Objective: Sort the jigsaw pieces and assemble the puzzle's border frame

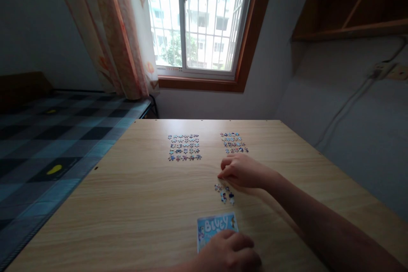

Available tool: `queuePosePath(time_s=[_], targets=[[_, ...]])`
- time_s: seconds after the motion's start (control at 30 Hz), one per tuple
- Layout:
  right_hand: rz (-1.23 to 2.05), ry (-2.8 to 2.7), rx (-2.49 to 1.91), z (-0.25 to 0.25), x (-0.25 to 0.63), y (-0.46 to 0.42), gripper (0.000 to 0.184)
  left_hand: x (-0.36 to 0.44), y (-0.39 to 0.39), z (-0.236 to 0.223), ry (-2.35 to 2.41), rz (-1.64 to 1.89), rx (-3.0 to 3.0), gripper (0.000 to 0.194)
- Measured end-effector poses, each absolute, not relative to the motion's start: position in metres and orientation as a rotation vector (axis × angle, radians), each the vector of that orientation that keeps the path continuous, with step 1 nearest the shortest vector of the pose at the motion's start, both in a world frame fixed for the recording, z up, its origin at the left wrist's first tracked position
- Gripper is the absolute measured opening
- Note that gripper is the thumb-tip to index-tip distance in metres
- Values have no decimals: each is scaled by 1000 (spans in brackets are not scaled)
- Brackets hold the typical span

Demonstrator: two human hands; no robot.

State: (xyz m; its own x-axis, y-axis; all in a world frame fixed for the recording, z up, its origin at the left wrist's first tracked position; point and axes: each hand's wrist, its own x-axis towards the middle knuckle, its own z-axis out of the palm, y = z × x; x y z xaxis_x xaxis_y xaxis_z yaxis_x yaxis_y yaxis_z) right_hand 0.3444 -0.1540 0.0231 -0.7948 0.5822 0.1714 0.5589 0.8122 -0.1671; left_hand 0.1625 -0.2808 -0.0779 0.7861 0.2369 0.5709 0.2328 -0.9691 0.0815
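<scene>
The right hand is nearly closing its fingertips — whether on a piece, I can't tell — beside loose puzzle pieces. Beyond, a left grid and right grid of pieces are lying spaced, probably for easy viewing. The left hand is curling over a Bluey packet, grip unclear.

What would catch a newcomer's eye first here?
Probably the bright window at the top, beyond the table. Next, puzzle pieces in two blocks toward its far edge, plus a small cluster nearer. The right hand is just beyond that cluster; the left hand covers part of a blue Bluey card.
</scene>
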Motion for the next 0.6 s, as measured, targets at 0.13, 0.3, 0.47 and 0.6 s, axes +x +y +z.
queuePosePath(time_s=[0.13, 0.3, 0.47, 0.6], targets=[[229, -2774, -840, 25, 346, -155, 16, 164, -281, -83, 434, 913, 2927, 17], [328, -2814, -803, 24, 342, -162, 22, 162, -281, -86, 452, 931, 2893, 18], [43, -2806, -979, 24, 346, -157, 23, 162, -280, -87, 428, 984, 2871, 18], [-121, -2683, -1099, 12, 357, -145, 22, 164, -278, -88, 419, 949, 2902, 18]])
